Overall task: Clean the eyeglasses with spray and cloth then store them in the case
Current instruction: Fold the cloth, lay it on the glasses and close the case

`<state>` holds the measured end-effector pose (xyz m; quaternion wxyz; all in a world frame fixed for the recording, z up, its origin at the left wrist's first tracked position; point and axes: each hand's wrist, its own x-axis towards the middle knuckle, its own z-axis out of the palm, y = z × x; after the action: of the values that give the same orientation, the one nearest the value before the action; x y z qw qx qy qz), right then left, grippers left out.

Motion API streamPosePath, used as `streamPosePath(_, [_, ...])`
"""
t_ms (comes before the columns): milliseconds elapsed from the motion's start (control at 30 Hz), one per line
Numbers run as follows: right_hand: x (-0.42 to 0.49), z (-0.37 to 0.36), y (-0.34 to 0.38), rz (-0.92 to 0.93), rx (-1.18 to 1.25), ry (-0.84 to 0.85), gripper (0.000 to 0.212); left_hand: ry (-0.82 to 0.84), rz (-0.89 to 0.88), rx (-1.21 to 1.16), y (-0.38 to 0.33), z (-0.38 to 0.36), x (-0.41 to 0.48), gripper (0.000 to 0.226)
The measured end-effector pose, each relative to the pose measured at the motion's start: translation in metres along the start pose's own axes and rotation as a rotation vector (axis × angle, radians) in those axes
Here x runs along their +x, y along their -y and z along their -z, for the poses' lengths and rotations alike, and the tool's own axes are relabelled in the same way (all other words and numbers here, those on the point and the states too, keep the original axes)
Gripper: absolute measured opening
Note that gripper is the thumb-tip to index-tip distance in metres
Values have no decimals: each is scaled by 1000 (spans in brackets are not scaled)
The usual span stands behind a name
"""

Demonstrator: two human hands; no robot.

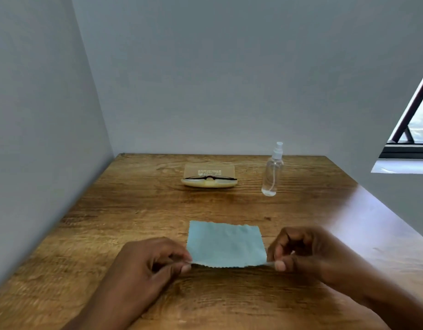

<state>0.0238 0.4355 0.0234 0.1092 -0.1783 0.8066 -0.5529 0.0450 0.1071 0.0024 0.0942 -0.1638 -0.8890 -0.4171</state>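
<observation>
1. Both hands are working at the near edge of the wooden table (pixel 301 210). The left hand (pixel 146 260) is pinching the near-left corner of the blue cloth (pixel 226 244) between thumb and fingers; the right hand (pixel 301 248) is pinching the near-right corner the same way.
2. The cloth is lying flat and spread, its near edge lifting slightly between the two pinches. Judging by the drape: very light, soft and limp, so it will be folding over itself unless held at two corners or bunched.
3. The eyeglasses (pixel 210 178) are sitting folded in the open yellowish case (pixel 209 183), far centre of the table, well apart from the hands. The case lid is lying back behind them.
4. Handling guess: thin dark frame, light and fragile; lenses smear easily. Best hold is probably at the bridge or a temple hinge, fingers off the lenses.
5. The clear spray bottle (pixel 272 173) is standing upright to the right of the case, untouched. It is looking nearly empty, so light and easy to tip; grasping round the body, finger on the white nozzle.
6. Spraying and wiping are not yet begun.
</observation>
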Motion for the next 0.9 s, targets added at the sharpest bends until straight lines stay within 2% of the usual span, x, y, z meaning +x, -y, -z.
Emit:
streamPosePath(67, [-11,-3,-1,-25,1,31,36,20,-107,119,2,-2,-16,12])
streamPosePath(133, [-20,-5,-1,-42,9,45,44,42,-165,192,3,-3,-29,18])
streamPosePath(333, [-35,-6,-3,-65,-21,14,44,32,-196,155,-2,-1,-39,20])
streamPosePath(467, [-31,-6,3,-82,-24,-48,31,61,-9,12,-9,1,-23,23])
streamPosePath(533, [-25,-5,6,-130,0,-85,18,46,82,-46,-9,-2,-12,18])
streamPosePath(633, [-11,-2,6,-185,-43,-117,14,65,216,-86,-5,-5,8,4])
streamPosePath(900, [16,6,-1,-237,-175,-161,10,143,224,54,6,-5,48,3])
